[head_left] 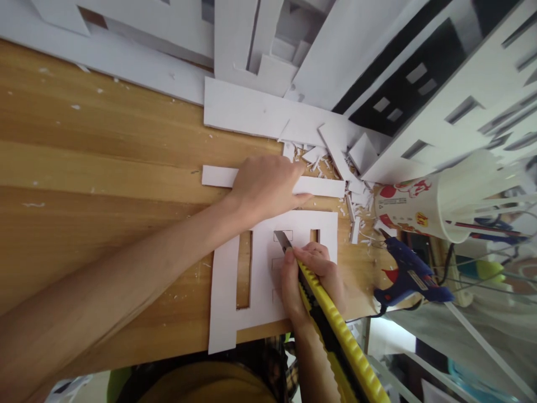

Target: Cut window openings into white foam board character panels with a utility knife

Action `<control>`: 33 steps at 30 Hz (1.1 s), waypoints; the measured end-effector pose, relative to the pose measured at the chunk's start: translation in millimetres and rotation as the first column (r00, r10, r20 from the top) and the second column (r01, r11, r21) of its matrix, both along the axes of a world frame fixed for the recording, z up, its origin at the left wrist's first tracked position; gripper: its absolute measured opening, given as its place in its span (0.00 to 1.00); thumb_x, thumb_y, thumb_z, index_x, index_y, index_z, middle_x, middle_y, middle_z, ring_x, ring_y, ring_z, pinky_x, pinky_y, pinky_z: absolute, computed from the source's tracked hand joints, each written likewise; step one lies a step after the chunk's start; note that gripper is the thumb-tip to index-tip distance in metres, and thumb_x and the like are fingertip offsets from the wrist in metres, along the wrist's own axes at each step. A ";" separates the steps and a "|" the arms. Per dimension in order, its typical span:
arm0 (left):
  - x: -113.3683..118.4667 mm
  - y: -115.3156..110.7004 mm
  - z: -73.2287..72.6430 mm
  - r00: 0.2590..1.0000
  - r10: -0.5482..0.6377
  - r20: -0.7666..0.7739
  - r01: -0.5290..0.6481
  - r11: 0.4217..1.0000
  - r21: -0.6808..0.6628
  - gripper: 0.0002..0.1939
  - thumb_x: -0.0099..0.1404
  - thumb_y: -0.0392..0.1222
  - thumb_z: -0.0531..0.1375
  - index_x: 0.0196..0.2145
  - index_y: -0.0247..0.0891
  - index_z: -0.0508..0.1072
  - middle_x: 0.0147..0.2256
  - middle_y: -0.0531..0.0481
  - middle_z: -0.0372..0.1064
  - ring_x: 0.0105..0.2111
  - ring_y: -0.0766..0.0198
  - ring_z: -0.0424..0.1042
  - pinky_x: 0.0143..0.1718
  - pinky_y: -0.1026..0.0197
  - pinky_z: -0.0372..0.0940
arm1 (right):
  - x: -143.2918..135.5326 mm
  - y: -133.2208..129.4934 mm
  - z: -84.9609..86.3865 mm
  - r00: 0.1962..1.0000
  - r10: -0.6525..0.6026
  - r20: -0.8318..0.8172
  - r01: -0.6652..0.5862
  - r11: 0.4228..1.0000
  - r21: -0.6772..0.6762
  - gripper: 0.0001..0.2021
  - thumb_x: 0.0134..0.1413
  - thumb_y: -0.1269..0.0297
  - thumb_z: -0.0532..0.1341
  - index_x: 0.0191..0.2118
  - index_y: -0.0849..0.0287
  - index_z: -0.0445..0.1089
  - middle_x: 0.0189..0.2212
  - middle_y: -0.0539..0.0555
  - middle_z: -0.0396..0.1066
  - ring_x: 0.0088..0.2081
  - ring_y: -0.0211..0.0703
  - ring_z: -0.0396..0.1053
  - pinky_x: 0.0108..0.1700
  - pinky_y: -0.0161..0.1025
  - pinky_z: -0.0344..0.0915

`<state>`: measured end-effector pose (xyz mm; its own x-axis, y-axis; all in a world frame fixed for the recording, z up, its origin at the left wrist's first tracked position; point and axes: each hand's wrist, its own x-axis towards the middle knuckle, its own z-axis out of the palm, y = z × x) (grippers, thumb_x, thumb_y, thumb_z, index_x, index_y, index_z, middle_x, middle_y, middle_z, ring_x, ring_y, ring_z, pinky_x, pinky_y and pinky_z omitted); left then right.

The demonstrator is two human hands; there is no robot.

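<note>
Carefully now: right hand [310, 274] clenched on the yellow utility knife [331, 319], blade tip on the white foam board [262, 268] (left hand [264, 187] flat, pressing just beyond); short, shallow strokes seem best.

White foam board [264, 280] — flat, window-cut

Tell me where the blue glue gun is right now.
In the head view, the blue glue gun lies at the right end of the wooden table, just below the tipped paper cup and right of the right hand.
</note>
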<state>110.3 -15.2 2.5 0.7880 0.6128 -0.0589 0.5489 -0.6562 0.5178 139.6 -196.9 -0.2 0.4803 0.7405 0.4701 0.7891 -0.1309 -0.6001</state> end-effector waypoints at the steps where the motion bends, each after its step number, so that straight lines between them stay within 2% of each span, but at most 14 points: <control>1: 0.1 0.0 0.0 1.000 0.002 0.003 -0.002 1.000 -0.004 0.22 0.66 0.59 0.60 0.45 0.38 0.78 0.41 0.42 0.77 0.44 0.49 0.75 0.46 0.53 0.64 | -0.1 0.3 0.1 1.000 -0.005 0.008 0.005 1.000 -0.002 0.12 0.53 0.78 0.65 0.40 0.55 0.69 0.27 0.45 0.69 0.32 0.37 0.74 0.35 0.36 0.71; 5: 0.1 0.2 0.1 1.000 0.000 0.012 0.000 1.000 -0.015 0.21 0.66 0.58 0.60 0.45 0.39 0.78 0.41 0.41 0.77 0.45 0.49 0.74 0.46 0.53 0.63 | -0.4 2.9 -0.6 1.000 -0.011 0.029 0.011 1.000 -0.006 0.12 0.53 0.78 0.65 0.39 0.56 0.69 0.26 0.44 0.68 0.31 0.36 0.72 0.34 0.35 0.71; 9: 0.2 0.0 0.3 1.000 -0.005 0.005 0.005 1.000 -0.009 0.21 0.66 0.58 0.60 0.46 0.39 0.78 0.41 0.41 0.77 0.45 0.49 0.74 0.46 0.53 0.63 | -2.1 6.6 0.4 0.998 0.056 0.034 -0.058 0.997 0.043 0.14 0.51 0.82 0.64 0.39 0.57 0.68 0.26 0.45 0.66 0.28 0.35 0.67 0.34 0.37 0.71; 12: 0.2 -0.4 0.4 1.000 -0.005 -0.003 0.005 1.000 -0.009 0.21 0.66 0.57 0.60 0.47 0.39 0.78 0.42 0.41 0.76 0.46 0.49 0.74 0.46 0.53 0.63 | -3.3 8.0 1.6 0.995 0.069 0.074 -0.071 0.997 0.030 0.14 0.49 0.83 0.65 0.38 0.59 0.68 0.25 0.45 0.65 0.26 0.34 0.64 0.32 0.37 0.70; 18: -0.4 -0.8 0.8 1.000 -0.015 -0.011 0.014 1.000 -0.016 0.22 0.67 0.57 0.60 0.48 0.39 0.78 0.44 0.41 0.76 0.48 0.48 0.73 0.47 0.52 0.62 | -1.7 6.6 -2.1 0.986 0.126 0.108 -0.134 0.989 0.067 0.13 0.51 0.82 0.64 0.38 0.57 0.69 0.23 0.45 0.64 0.23 0.34 0.61 0.34 0.41 0.71; 28: -1.6 -0.3 1.4 1.000 -0.024 -0.006 0.024 0.999 -0.028 0.22 0.67 0.57 0.60 0.48 0.39 0.77 0.44 0.40 0.75 0.47 0.49 0.72 0.46 0.54 0.62 | -1.0 4.7 -5.4 0.981 0.148 0.129 -0.163 0.979 0.124 0.14 0.46 0.86 0.65 0.36 0.62 0.70 0.22 0.46 0.65 0.23 0.33 0.61 0.33 0.40 0.70; 33: -1.8 -0.2 1.9 1.000 -0.022 -0.019 0.021 0.999 -0.038 0.22 0.67 0.57 0.59 0.48 0.38 0.77 0.44 0.40 0.75 0.48 0.48 0.72 0.46 0.53 0.62 | 1.1 3.4 -0.7 0.975 0.184 0.126 -0.193 0.979 0.065 0.14 0.47 0.85 0.63 0.36 0.59 0.68 0.22 0.45 0.64 0.22 0.33 0.61 0.33 0.41 0.72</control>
<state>108.5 -15.5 4.4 0.7995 0.5928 -0.0965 0.5449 -0.6482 0.5319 140.7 -193.6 -0.9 0.2727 0.7723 0.5737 0.8614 0.0696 -0.5031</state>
